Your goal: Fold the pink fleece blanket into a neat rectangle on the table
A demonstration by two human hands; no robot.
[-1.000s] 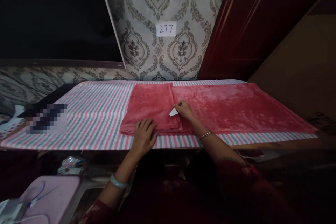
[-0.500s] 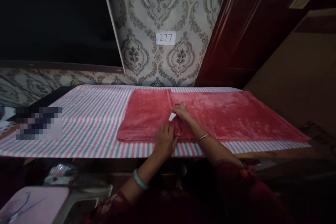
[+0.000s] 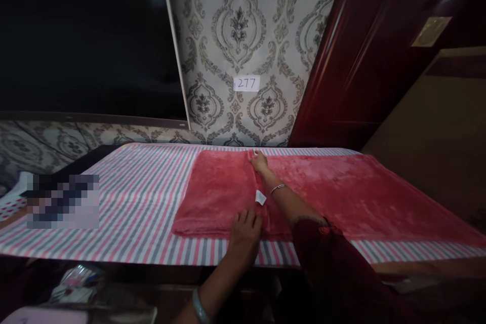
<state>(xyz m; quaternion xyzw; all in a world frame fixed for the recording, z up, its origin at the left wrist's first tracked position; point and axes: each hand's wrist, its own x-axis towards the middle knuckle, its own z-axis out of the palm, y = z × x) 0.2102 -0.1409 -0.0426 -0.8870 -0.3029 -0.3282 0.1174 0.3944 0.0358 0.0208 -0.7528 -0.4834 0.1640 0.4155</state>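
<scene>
A soft red blanket (image 3: 341, 192) lay on a striped cloth (image 3: 140, 197) that covered the tabletop (image 3: 421, 267). The left part of the blanket was folded into a thick block, and the right part was spread out flat. The right hand (image 3: 258, 161) was at the far end of the fold's edge and pinched the blanket there. The left hand (image 3: 246, 235) was at the near side, with its fingers on top of the fold, but I could not tell if they gripped any of it. A little white tag (image 3: 260, 197) stuck out at the fold's edge, between the two hands. On the far wall (image 3: 239, 25), a small card (image 3: 246, 83) said 277, to the right of a big black screen (image 3: 83, 35)
</scene>
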